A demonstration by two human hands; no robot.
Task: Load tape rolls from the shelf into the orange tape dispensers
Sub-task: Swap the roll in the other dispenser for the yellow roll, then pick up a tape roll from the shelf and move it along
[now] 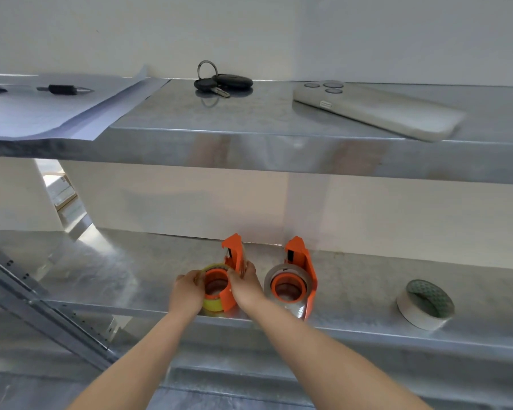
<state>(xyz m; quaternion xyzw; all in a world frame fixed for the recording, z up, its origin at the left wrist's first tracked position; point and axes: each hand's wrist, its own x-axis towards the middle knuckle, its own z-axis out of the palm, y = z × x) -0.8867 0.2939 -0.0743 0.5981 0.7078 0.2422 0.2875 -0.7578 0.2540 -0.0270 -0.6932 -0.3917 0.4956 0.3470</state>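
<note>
Two orange tape dispensers stand on the lower metal shelf (367, 279). Around the hub of the left dispenser (231, 300) sits a yellowish clear tape roll (211, 304). My left hand (187, 291) grips that roll on its left side. My right hand (245, 287) holds the left dispenser's body, thumb at the hub's rim. A little to the right, the right dispenser (304, 269) carries a greyish clear tape roll (271, 276) on its hub. A white tape roll with a green core (425, 304) lies loose further right on the same shelf.
The upper shelf (249, 143) holds car keys (222, 81), a phone in a pale case (376, 112) overhanging the front edge, sheets of paper (42, 113) and a black pen (64, 89). A slanted metal brace (42, 309) crosses at lower left.
</note>
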